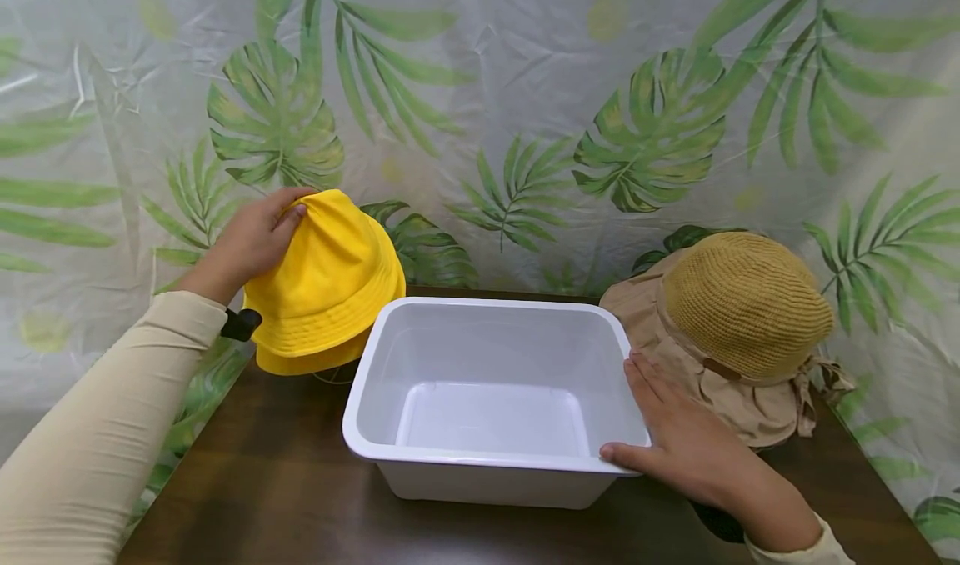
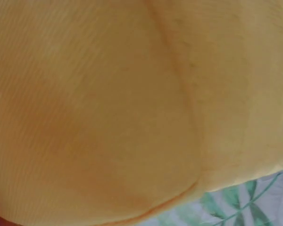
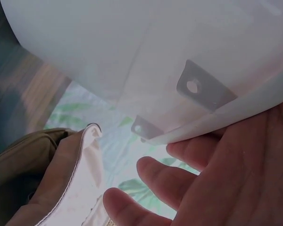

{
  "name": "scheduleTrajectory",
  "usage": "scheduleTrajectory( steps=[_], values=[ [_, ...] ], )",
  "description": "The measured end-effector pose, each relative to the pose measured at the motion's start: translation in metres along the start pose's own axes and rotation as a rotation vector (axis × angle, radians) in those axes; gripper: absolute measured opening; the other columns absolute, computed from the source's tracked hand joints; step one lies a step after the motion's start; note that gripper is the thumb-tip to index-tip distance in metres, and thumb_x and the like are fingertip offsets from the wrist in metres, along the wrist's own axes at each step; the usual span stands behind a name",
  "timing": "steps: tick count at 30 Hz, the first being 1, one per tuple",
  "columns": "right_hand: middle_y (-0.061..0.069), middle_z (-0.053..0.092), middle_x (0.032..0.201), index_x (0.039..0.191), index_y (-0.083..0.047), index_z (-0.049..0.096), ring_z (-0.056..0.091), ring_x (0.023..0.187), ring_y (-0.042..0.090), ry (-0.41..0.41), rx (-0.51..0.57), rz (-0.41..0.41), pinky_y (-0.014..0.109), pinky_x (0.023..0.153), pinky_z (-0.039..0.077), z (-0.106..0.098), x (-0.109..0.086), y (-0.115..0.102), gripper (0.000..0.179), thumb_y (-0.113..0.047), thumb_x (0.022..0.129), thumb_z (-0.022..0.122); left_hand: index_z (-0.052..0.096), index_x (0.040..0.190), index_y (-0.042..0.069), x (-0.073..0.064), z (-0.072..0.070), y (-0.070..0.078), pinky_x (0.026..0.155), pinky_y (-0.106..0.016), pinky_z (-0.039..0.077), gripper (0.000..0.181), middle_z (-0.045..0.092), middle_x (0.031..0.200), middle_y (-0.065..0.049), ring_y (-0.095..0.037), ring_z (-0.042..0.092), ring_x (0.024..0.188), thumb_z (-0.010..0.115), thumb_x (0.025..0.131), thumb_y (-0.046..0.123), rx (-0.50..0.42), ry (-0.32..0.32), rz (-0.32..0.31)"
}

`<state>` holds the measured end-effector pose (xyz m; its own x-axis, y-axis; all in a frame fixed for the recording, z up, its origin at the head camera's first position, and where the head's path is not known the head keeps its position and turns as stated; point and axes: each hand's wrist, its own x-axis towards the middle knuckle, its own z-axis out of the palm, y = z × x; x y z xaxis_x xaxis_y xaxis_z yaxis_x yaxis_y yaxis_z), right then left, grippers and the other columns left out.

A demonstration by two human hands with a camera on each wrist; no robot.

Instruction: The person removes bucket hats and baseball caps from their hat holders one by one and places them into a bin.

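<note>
My left hand (image 1: 262, 236) pinches the crown of a yellow bucket hat (image 1: 337, 273), bunching its cloth at the top. A second yellow brim edge shows just under the first. In the left wrist view, yellow fabric (image 2: 108, 113) fills nearly the whole picture. At the front right corner of a white plastic basin (image 1: 487, 457), my right hand (image 1: 690, 440) rests on the rim, fingers extended and thumb lying along the front edge. The right wrist view shows the basin's outer wall (image 3: 108, 52) with small holed tabs under the rim, my fingertips (image 3: 153, 172) reaching past it.
Right of the basin sits a tan sun hat (image 1: 750, 307) with a woven crown and a cloth brim. Part of a thin wire stand (image 1: 337, 373) shows below the yellow hat. The dark wooden table (image 1: 300, 482) backs onto a leaf-patterned sheet (image 1: 517, 90).
</note>
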<state>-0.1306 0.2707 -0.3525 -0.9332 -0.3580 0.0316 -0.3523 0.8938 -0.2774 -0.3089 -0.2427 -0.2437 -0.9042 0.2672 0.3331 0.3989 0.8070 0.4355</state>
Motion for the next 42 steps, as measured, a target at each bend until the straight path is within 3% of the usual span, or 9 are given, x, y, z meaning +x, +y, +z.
scheduleTrajectory(
  steps=[7, 23, 29, 34, 42],
  values=[
    [0.022, 0.011, 0.163, 0.157, 0.003, 0.015, 0.018, 0.147, 0.042, -0.006, 0.002, 0.0, 0.063, 0.109, 0.029, 0.0, 0.0, 0.001, 0.108, -0.068, 0.087, 0.059, 0.048, 0.146, 0.01, 0.0, -0.011, 0.018, 0.092, -0.065, 0.041, 0.042, 0.054, 0.131, -0.034, -0.053, 0.053, 0.112, 0.038, 0.108, 0.026, 0.028, 0.066, 0.093],
    [0.021, 0.011, 0.163, 0.157, 0.002, 0.015, 0.018, 0.147, 0.042, 0.006, 0.032, 0.015, 0.063, 0.109, 0.028, 0.002, -0.001, 0.001, 0.109, -0.071, 0.087, 0.056, 0.051, 0.145, 0.015, -0.001, -0.03, 0.064, 0.099, -0.061, 0.041, 0.04, 0.056, 0.137, -0.022, -0.045, 0.052, 0.122, 0.042, 0.107, 0.026, 0.036, 0.118, 0.223],
    [0.021, 0.012, 0.163, 0.157, 0.002, 0.015, 0.018, 0.147, 0.042, 0.002, 0.032, 0.015, 0.064, 0.109, 0.028, 0.003, -0.001, 0.002, 0.109, -0.071, 0.087, 0.056, 0.054, 0.142, 0.009, -0.001, -0.026, 0.08, 0.104, -0.054, 0.042, 0.038, 0.055, 0.142, -0.013, -0.038, 0.053, 0.127, 0.047, 0.106, 0.016, 0.046, 0.132, 0.373],
    [0.021, 0.012, 0.163, 0.157, 0.002, 0.016, 0.021, 0.145, 0.043, 0.012, 0.022, 0.007, 0.063, 0.107, 0.032, 0.003, -0.001, 0.001, 0.107, -0.069, 0.088, 0.056, 0.055, 0.141, 0.007, 0.0, -0.02, 0.094, 0.1, -0.052, 0.045, 0.037, 0.059, 0.137, -0.015, -0.037, 0.057, 0.12, 0.049, 0.104, 0.008, 0.015, 0.143, 0.498],
    [0.022, 0.015, 0.162, 0.157, 0.002, 0.017, 0.024, 0.144, 0.044, 0.028, 0.013, -0.006, 0.063, 0.106, 0.034, 0.003, -0.001, 0.001, 0.106, -0.066, 0.088, 0.06, 0.057, 0.136, -0.002, 0.002, 0.0, 0.116, 0.102, -0.045, 0.047, 0.04, 0.06, 0.135, -0.016, -0.031, 0.057, 0.124, 0.055, 0.096, -0.007, -0.059, 0.141, 0.767]
  ],
)
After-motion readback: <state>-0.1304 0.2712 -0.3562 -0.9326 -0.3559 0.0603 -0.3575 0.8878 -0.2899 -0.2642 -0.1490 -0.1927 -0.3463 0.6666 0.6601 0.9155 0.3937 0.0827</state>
